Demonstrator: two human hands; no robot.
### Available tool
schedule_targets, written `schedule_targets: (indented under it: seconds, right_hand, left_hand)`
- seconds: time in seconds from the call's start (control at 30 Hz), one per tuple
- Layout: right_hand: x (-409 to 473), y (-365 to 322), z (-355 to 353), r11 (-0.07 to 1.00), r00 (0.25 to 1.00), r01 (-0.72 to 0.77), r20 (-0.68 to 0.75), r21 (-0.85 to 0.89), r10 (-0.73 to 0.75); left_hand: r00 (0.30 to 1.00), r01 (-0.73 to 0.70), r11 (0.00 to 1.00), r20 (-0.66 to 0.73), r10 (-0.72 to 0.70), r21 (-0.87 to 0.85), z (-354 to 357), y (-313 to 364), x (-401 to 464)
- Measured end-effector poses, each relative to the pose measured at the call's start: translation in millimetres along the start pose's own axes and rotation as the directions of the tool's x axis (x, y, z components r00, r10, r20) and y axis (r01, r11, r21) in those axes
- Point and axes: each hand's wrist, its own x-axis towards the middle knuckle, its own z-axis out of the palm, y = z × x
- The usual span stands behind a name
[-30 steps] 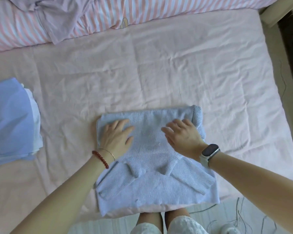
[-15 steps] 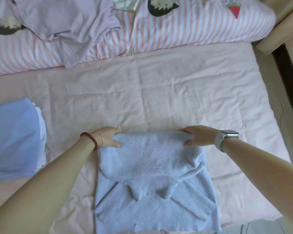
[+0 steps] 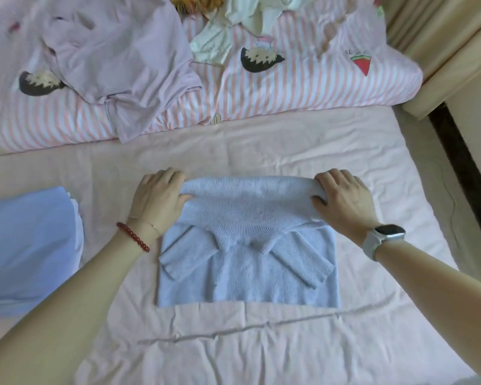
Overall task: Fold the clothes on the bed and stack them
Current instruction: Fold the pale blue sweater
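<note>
A light blue knit sweater (image 3: 247, 276) lies in the middle of the pink bed sheet (image 3: 261, 151), its sleeves folded inward across the body. Its far part is lifted into a thick fold. My left hand (image 3: 157, 198) grips the left end of that fold. My right hand (image 3: 345, 198), with a watch on the wrist, grips the right end. A stack of folded light blue and white clothes (image 3: 25, 245) sits at the left edge of the bed.
A pink-striped duvet (image 3: 289, 87) runs along the far side of the bed. On it lie a crumpled lilac shirt (image 3: 117, 59) and white garments (image 3: 233, 20). Beige curtains (image 3: 442, 37) and a dark gap beside the bed (image 3: 461, 168) are at the right.
My hands went from pressing flat on the sweater to gripping the two ends of its far edge. The head view has tilted up, showing more of the duvet.
</note>
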Motion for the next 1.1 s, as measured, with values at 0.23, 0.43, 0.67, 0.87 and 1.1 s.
schedule_targets:
  seconds: [0.23, 0.43, 0.67, 0.87, 1.1]
  right_hand:
    - [-112.4, -15.5, 27.0, 0.983, 0.965, 0.185, 0.191, -0.005, -0.18]
    - [-166.8, -22.1, 50.8, 0.981, 0.904, 0.19, 0.394, -0.025, -0.166]
    - [-152.6, -55.1, 51.3, 0.996, 0.949, 0.09, 0.302, 0.011, -0.089]
    - [-108.1, -63.5, 99.0, 0.998, 0.915, -0.01, 0.401, -0.066, 0.036]
    - [-110.6, -21.2, 136.5, 0.993, 0.885, -0.097, 0.451, -0.062, 0.115]
  left_hand:
    - [0.969, -0.187, 0.981, 0.177, 0.175, 0.052, 44.6, 17.2, -111.7]
    - [0.93, -0.12, 0.993, 0.351, 0.105, 0.021, 78.9, 22.0, -157.2]
    - [0.959, 0.096, 0.995, 0.271, -0.084, -0.032, 84.1, 56.8, -131.2]
    - [0.948, 0.15, 0.981, 0.262, -0.178, 0.123, 133.1, 62.2, -94.8]
    - [0.886, 0.313, 0.935, 0.302, -0.351, 0.167, 174.8, 35.7, -99.0]
